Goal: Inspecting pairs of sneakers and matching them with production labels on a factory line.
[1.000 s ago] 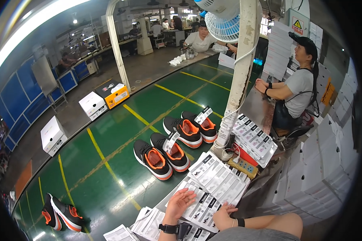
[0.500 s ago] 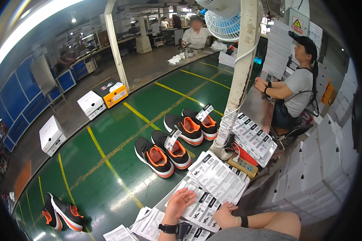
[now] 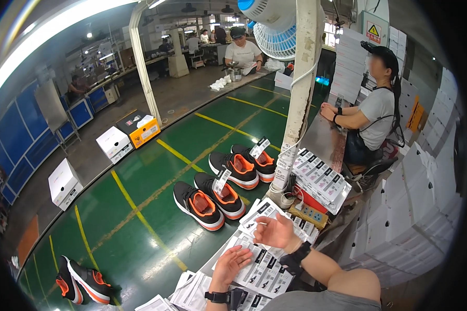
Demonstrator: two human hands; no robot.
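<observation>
My left hand (image 3: 232,263) rests palm up, fingers apart, over printed label sheets (image 3: 267,274) with dark bands and small shoe pictures. My right hand (image 3: 276,231) is lifted above the sheets near the post, its fingers loosely curled and apart with nothing seen in them. Ahead of my hands, on the green belt (image 3: 140,233), stands a pair of black shoes with orange lining (image 3: 199,203), a white tag sticking up from one. A second, similar tagged pair (image 3: 235,167) sits just beyond it.
A third pair of shoes (image 3: 85,282) lies at the belt's near left. A pale post (image 3: 300,103) with a power strip (image 3: 308,215) rises beside the sheets. Boxes (image 3: 65,184) line the far edge; stacked white cartons (image 3: 399,217) stand right. A person (image 3: 376,106) sits at the right.
My right hand has risen off the label sheets and moved forward, turning its palm up. My left hand stays nearly in place. The view has shifted slightly.
</observation>
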